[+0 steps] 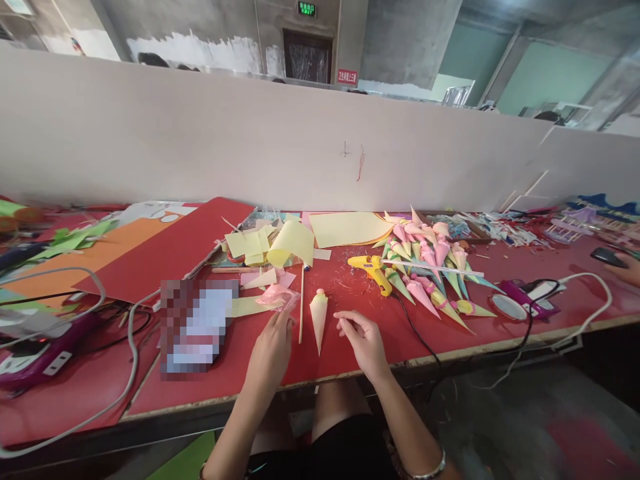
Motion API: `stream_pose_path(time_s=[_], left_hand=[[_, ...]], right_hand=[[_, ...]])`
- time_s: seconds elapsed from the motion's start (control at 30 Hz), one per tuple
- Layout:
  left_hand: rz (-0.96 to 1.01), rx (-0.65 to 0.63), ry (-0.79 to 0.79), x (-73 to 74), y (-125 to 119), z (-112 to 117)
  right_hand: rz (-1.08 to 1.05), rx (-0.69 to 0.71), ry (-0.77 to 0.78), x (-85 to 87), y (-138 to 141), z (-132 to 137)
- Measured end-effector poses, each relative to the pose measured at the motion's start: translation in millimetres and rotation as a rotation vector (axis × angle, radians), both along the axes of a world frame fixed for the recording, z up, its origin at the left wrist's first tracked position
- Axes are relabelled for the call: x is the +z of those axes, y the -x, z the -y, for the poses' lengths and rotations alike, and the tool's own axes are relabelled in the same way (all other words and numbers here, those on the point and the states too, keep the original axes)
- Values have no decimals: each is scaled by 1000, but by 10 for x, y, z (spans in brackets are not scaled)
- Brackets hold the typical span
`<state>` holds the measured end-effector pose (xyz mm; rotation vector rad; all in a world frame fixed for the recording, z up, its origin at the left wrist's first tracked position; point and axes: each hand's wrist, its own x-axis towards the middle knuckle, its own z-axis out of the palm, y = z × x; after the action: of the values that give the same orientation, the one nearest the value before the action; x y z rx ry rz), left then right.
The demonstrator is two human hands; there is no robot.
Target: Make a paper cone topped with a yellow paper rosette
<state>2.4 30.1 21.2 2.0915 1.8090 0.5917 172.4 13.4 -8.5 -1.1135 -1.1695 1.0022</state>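
Note:
My left hand (pixel 273 347) rests on the red table (pixel 350 347) with its fingertips at a crumpled clear plastic bag holding pink bits (pixel 277 297); whether it grips the bag is unclear. My right hand (pixel 363 337) lies on the table with its fingers curled and pinched together, and whatever is in them is too small to name. Between the hands lies a pale yellow paper cone (pixel 319 320) with its tip pointing at me. A thin wooden stick (pixel 301 307) lies just left of the cone.
A yellow glue gun (pixel 373 270) lies behind my right hand, its black cord running off the table edge. A heap of finished cones (pixel 430 267) sits to the right. Yellow paper sheets (pixel 345 228), red card (pixel 170 250), cables and a purple device (pixel 525 293) surround them. Another person's hand (pixel 625 270) shows at far right.

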Motion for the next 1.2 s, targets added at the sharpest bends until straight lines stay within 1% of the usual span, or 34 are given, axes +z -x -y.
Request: stream_pose_path(time_s=[0.07,0.13,0.27,0.4,0.5,0.6,0.67,0.77,0.9,1.0,1.1,1.2], left_hand=[[44,-40,-36,-35,2,-28],[37,-47,-7,-27,-47,-33],[-111,25,94,72,-221,-19],[-260,46,106,163,-353,-63],[-294,52,131,193,-408,-121],[-275,72,147,190,-429,-168],[-233,63,154,164,-419,-187],[-114,-8,152,90,-374,-194],[182,-96,87,-54,-329,-162],[393,-102,64,-151,-332,-113],[500,-83,77,-204,-344,-70],[584,-78,72,-220,-346,-51]], right_hand=[[6,4,-19,3,8,-9],[-19,-4,-6,9,18,-19],[-116,11,62,41,24,-51],[-169,34,58,105,11,-110],[-159,25,41,128,14,-155],[-118,10,26,102,31,-181],[-108,-2,22,77,40,-187],[-135,-10,22,69,43,-192],[-142,-33,-16,114,47,-222],[-34,-80,-130,136,71,-257],[114,-103,-264,135,107,-274],[213,-114,-328,128,141,-266]])
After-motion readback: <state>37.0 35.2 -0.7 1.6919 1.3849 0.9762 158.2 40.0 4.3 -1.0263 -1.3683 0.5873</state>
